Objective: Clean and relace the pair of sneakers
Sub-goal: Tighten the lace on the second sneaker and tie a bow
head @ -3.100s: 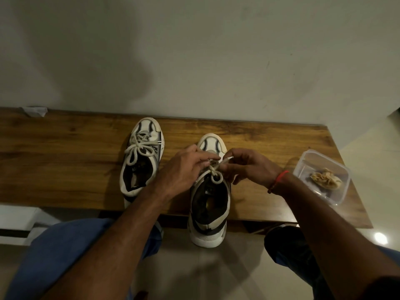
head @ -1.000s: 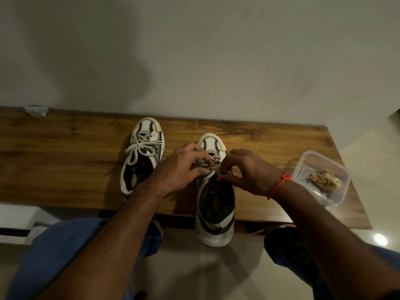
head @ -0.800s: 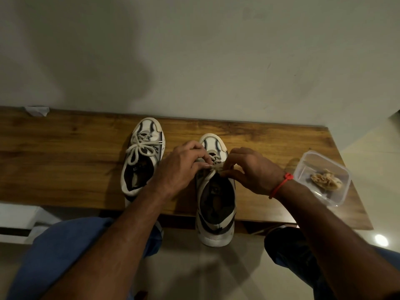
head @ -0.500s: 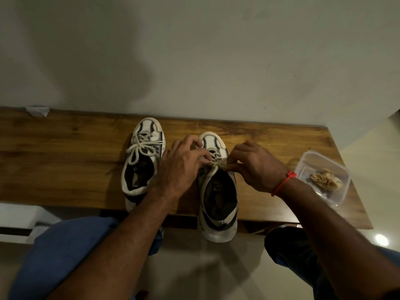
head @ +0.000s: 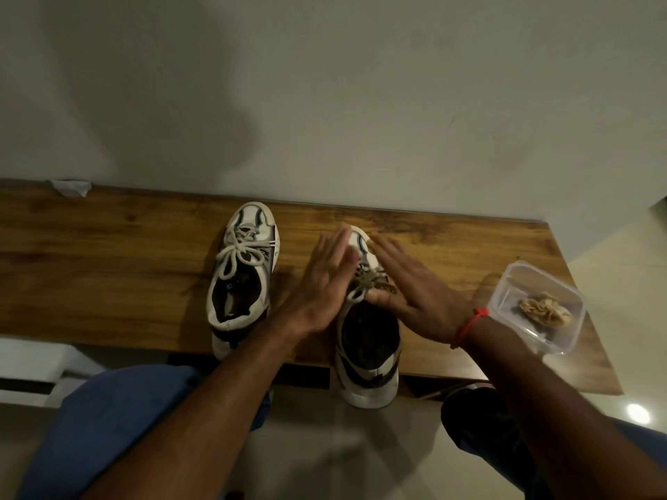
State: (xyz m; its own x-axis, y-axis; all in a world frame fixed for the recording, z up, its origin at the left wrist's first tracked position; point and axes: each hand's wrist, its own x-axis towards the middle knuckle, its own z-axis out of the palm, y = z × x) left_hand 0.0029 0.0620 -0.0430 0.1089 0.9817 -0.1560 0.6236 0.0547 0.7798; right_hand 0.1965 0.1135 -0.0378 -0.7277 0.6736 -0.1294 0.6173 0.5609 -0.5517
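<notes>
Two white-and-black sneakers stand toe to the wall on a wooden bench [head: 108, 268]. The left sneaker [head: 243, 276] has its white lace tied in a bow. The right sneaker [head: 368, 341] hangs heel-first over the bench's front edge, and its lace [head: 366, 283] sits knotted over the tongue. My left hand [head: 325, 283] lies flat along that shoe's left side, fingers straight and pointing at the wall. My right hand [head: 411, 294] is spread flat on the shoe's right side, its thumb resting by the knot. Neither hand grips anything.
A clear plastic tub [head: 537, 306] with a crumpled beige cloth [head: 546, 308] inside sits at the bench's right end. A scrap of white paper [head: 68, 186] lies at the back left against the wall. My knees in blue trousers [head: 108, 427] are below the bench.
Both hands were pinching the right sneaker's lace; now they have let go and opened flat on either side of the shoe. The lace rests tied.
</notes>
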